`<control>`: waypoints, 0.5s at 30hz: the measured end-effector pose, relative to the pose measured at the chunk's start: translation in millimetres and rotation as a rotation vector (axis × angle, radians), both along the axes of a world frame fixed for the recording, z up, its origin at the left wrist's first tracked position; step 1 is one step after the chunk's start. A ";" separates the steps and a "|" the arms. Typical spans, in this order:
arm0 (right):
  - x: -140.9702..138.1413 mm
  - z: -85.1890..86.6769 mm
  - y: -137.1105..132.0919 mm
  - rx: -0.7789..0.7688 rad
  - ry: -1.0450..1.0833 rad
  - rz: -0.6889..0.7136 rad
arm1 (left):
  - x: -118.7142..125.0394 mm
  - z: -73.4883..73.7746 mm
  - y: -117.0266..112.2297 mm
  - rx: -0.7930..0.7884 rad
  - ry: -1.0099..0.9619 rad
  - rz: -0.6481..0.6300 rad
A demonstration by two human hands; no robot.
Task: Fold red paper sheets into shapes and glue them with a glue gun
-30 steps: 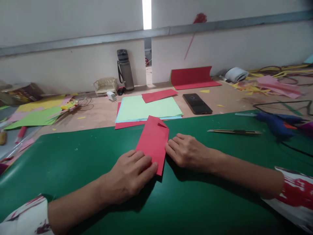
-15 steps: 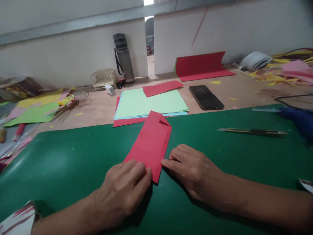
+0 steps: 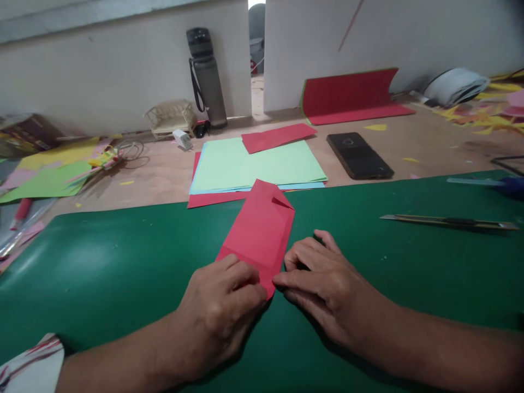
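Note:
A strip of folded red paper (image 3: 260, 218) slants across the green mat, with a small turned-in flap at its far right corner. Across its near part runs a crease or fold line. My left hand (image 3: 227, 305) closes over the near end, fingers curled, and hides part of that end. My right hand (image 3: 321, 278) is at the near right edge, its thumb and bent forefinger close together at the paper's border; the other fingers are folded, one sticking out a little.
Pale green sheets (image 3: 245, 164) lie stacked behind, with a loose red strip (image 3: 278, 137) on top. A phone (image 3: 359, 155) and a box cutter (image 3: 448, 222) are on the right. A bottle (image 3: 208, 82) stands by the wall. Paper scraps (image 3: 45, 183) lie left on the cutting mat's (image 3: 123, 256) far side.
The paper's near end looks shorter, and a fold line now shows beside my left fingers. Both hands have shifted slightly rightward in view. The camera view has tilted down a little.

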State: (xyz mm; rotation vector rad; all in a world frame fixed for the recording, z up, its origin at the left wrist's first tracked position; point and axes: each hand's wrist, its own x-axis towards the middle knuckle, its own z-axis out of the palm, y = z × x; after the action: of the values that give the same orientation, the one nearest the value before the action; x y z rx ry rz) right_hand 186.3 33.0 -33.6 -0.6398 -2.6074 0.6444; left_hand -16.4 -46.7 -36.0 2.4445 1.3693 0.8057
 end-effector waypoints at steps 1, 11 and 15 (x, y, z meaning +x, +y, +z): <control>-0.6 -0.2 0.5 -0.003 0.002 -0.004 | 0.5 0.1 0.5 -0.022 -0.061 0.010; -6.2 -1.3 4.4 -0.001 0.046 -0.055 | 4.5 5.1 10.1 -0.116 -0.117 0.172; -6.4 -3.3 4.4 0.026 0.057 -0.053 | 4.9 5.6 14.4 -0.141 -0.094 0.225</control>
State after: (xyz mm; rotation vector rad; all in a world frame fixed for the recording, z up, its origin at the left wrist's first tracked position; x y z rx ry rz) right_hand 180.0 37.5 -36.9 -0.6698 -2.5331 0.6027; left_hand -11.5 -32.3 -30.4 2.1462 1.6258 0.8306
